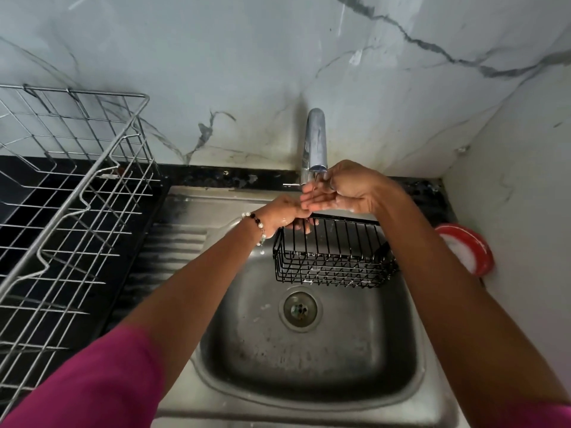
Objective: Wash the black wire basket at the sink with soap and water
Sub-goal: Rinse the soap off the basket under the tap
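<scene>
With the black wire basket (333,254) resting in the sink (309,366), the left hand (287,216) grips its rim while the right hand (336,193), fingers straight, seemingly rinses under the faucet (315,143); next, scrubbing needs soap.

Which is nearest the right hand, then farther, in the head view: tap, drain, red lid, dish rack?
From the right hand:
1. Tap, right above the fingers.
2. Drain, below in the sink, and red lid, at the right wall: too close to call.
3. Dish rack, far left on the counter.
</scene>
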